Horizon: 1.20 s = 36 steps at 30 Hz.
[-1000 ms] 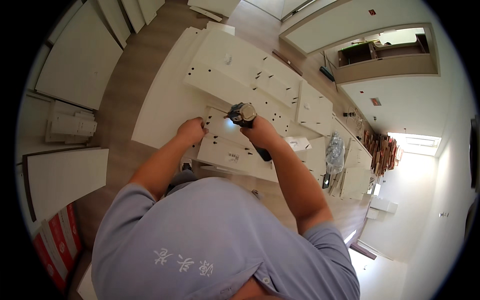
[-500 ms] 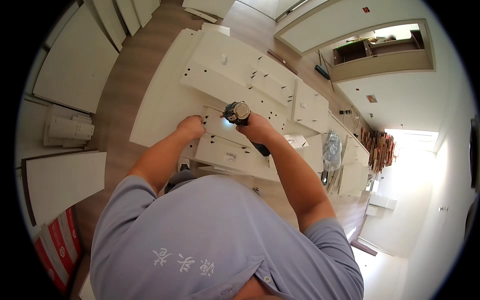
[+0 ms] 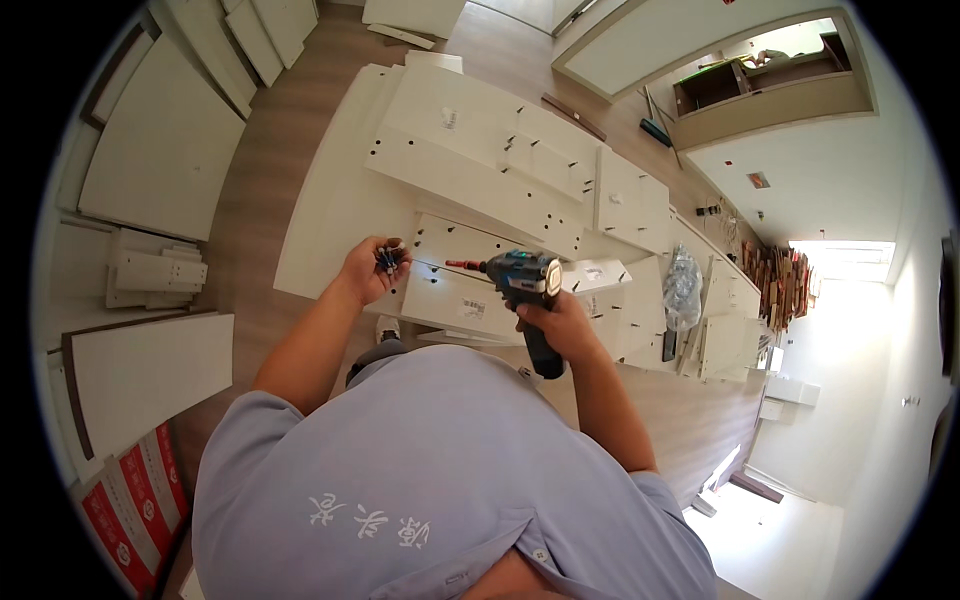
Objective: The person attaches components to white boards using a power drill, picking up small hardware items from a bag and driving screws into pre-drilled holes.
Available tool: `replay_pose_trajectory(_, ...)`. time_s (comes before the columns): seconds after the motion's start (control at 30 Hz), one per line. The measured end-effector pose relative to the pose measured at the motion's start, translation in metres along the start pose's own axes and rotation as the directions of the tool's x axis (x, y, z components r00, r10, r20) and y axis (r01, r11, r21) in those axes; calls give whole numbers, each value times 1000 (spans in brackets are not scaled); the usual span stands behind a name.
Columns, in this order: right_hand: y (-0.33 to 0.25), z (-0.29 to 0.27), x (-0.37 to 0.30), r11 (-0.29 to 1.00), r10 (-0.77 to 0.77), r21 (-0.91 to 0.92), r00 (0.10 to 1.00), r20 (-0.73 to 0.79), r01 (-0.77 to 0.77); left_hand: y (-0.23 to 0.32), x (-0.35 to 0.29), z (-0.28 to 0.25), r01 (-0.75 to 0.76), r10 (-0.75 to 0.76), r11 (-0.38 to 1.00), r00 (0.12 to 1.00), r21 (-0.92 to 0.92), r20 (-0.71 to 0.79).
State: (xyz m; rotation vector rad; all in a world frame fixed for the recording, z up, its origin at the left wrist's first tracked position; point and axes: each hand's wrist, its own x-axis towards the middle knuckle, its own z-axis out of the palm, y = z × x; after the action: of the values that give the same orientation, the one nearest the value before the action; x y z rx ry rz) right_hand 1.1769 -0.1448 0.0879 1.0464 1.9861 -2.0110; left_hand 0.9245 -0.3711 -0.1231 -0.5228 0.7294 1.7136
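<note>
In my right hand [image 3: 562, 325] is a cordless drill driver [image 3: 528, 278], dark with teal parts. Its red bit [image 3: 463, 265] points left toward my left hand [image 3: 372, 270]. That hand is turned up, fingers curled round several small dark connecting screws [image 3: 388, 259]. Below the drill lies a narrow white panel [image 3: 465, 238] with dark pegs standing in it. Nearer to me, a second white panel [image 3: 440, 297] bears a printed label. The bit appears to touch neither panel.
Beyond lie more white panels [image 3: 440, 110] with pegs and holes. Clear plastic wrap [image 3: 683, 288] sits at the right. Boards [image 3: 165, 135] lean along the left, above a red and white carton [image 3: 135, 500]. Wood strips [image 3: 778, 290] are stacked far right.
The drill has come up off the panel, moved right and swung from pointing down to pointing left. My left hand has left the panel edge and turned up, showing the screws.
</note>
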Motion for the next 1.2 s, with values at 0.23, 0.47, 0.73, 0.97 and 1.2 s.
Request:
replay_pose_trajectory(0.23, 31, -4, -26, 997, -1, 77, 1000, -26, 3, -17, 1, 28, -10, -27, 963, 991, 269, 131)
replay_pose_trajectory(0.47, 48, -13, -38, 975, -125, 176, 990, -65, 135, -33, 8, 63, 59, -96, 951, 990, 305, 107)
replay_pose_trajectory(0.73, 58, -24, -41, 972, -94, 202, 988, -122, 118, -63, 30, 89, 81, -113, 961, 988, 264, 108)
replay_pose_trajectory(0.97, 62, -23, -38, 968, -88, 209, 971, -221, 136, -83, 39, 111, 139, -180, 911, 981, 389, 71)
replay_pose_trajectory(1.2, 55, -40, -10, 989, -8, 140, 960, -280, 49, -73, 55, 112, -55, -91, 407, 991, 912, 100)
